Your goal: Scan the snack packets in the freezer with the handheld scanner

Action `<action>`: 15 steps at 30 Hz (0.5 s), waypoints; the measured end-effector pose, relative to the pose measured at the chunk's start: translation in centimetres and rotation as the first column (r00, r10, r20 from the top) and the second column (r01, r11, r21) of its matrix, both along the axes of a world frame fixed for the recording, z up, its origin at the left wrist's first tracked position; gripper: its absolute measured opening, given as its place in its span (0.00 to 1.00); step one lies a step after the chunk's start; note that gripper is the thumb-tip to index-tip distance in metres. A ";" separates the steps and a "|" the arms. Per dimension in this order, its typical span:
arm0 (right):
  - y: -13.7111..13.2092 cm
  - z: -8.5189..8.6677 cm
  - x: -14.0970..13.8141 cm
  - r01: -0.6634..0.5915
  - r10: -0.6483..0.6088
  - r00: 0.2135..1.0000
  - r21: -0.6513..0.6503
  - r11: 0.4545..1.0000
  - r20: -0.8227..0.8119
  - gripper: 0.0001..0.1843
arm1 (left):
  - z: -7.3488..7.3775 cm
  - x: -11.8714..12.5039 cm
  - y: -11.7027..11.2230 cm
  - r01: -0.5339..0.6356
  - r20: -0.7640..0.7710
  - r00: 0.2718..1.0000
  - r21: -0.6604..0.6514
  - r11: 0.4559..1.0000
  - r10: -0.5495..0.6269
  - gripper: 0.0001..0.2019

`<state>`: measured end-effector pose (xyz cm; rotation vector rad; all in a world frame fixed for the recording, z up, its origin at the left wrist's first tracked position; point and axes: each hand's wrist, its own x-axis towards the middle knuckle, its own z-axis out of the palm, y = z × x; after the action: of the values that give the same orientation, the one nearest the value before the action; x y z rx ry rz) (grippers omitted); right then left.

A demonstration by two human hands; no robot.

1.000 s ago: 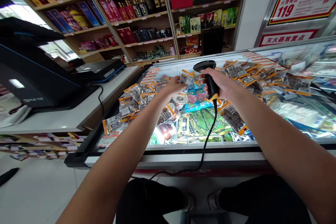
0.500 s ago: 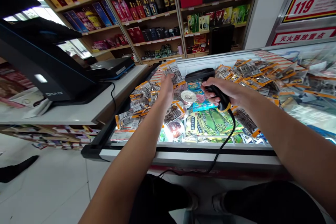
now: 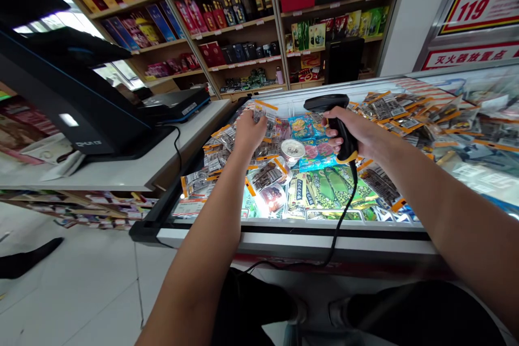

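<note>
My left hand [image 3: 251,128] is over the left part of a glass-topped freezer, its fingers closed on a clear snack packet [image 3: 266,110] with orange edges. The fingers partly cover that packet. Under and beside this hand lies a pile of similar packets [image 3: 217,158]. My right hand [image 3: 352,128] grips the handle of a black and yellow barcode scanner [image 3: 327,101], whose head points left. A cord [image 3: 344,216] runs down from the handle. Between the hands, ice cream tubs [image 3: 292,150], blue packs [image 3: 314,159] and green packs [image 3: 330,186] show below.
More orange-edged packets [image 3: 389,111] are heaped on the right. The freezer's front rim [image 3: 292,235] runs before my legs. To the left stands a counter [image 3: 121,173] with a dark checkout terminal [image 3: 89,113]. Behind are shelves [image 3: 243,27] of boxes and bottles.
My left hand has shifted slightly left with the packet, which is now lower and more covered by the fingers. My right hand has moved the scanner to the right, away from the packet.
</note>
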<state>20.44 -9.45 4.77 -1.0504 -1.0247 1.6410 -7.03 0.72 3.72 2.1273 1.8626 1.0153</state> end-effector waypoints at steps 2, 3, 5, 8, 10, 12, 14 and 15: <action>0.2 0.1 0.5 0.038 -0.038 0.998 0.000 0.999 -0.056 0.16 | 0.1 -1.4 0.1 -0.070 -0.195 0.979 -0.014 0.997 0.066 0.20; 0.3 0.1 0.7 0.052 -0.052 0.996 0.004 0.999 -0.078 0.15 | 0.0 -1.9 0.0 -0.097 -0.291 0.953 -0.017 0.995 0.088 0.23; 0.4 0.2 1.0 0.078 -0.077 0.992 0.006 0.997 -0.103 0.15 | -0.1 -2.4 -0.4 -0.125 -0.451 0.885 0.014 0.992 0.117 0.29; 0.6 0.4 1.3 0.108 -0.107 0.987 0.004 0.994 -0.117 0.15 | -0.3 -1.4 -1.3 -0.116 -0.545 0.825 0.100 0.988 0.152 0.28; 0.6 0.5 1.4 0.112 -0.110 0.986 0.010 0.994 -0.127 0.15 | -0.3 0.4 -1.8 -0.081 -0.559 0.819 0.107 0.991 0.128 0.26; 0.6 0.6 1.4 0.123 -0.118 0.984 0.031 0.992 -0.135 0.15 | -0.4 3.0 -1.8 -0.001 -0.580 0.814 0.054 0.999 0.032 0.25; 0.5 0.7 1.3 0.135 -0.128 0.985 0.058 0.989 -0.118 0.15 | -0.7 6.0 -1.5 0.101 -0.572 0.813 -0.046 0.994 -0.109 0.26; 0.5 0.6 1.2 0.142 -0.135 0.986 0.062 0.988 -0.102 0.15 | -0.9 7.6 -1.2 0.156 -0.547 0.817 -0.094 0.983 -0.182 0.28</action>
<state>21.66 -8.91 5.39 -0.9637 -0.9172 1.5187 0.62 -0.46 2.82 2.7063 1.8197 0.3194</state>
